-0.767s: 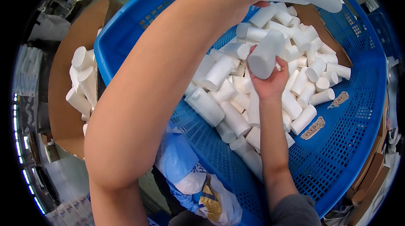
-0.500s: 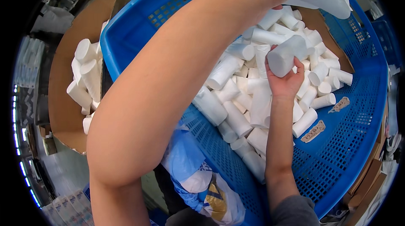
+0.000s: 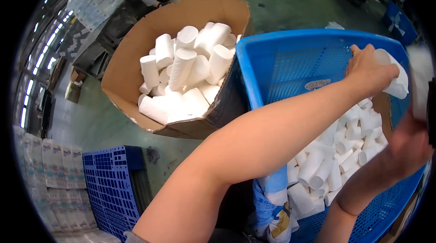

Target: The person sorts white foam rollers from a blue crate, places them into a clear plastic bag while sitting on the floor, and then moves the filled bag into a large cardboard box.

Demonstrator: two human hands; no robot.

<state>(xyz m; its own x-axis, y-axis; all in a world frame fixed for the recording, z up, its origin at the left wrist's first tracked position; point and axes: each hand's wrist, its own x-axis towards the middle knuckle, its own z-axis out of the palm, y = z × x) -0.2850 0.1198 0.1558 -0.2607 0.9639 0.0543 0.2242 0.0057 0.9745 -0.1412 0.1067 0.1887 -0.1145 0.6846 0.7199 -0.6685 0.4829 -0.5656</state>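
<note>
My left hand (image 3: 369, 69) is over the far right part of a big blue plastic basket (image 3: 290, 39), its fingers closed around a white paper roll (image 3: 398, 82). At the right edge, my right hand (image 3: 411, 139) is raised and smeared by motion. A blurred white roll (image 3: 418, 77) stands up out of its grip, partly cut off by the rim of the picture. Below both hands, many loose white rolls (image 3: 323, 170) lie heaped in the basket, some hidden behind my left forearm.
Left of the basket stands an open cardboard box (image 3: 122, 70) piled with white rolls (image 3: 184, 68). A blue plastic pallet (image 3: 106, 175) is at the lower left, beside stacked wrapped packs (image 3: 54, 166). A blue and white plastic bag (image 3: 272, 202) hangs at the basket's near side.
The view has swung left, bringing the cardboard box fully into sight. My right hand has risen from the heap with its roll toward the right edge. My left hand still holds a white item.
</note>
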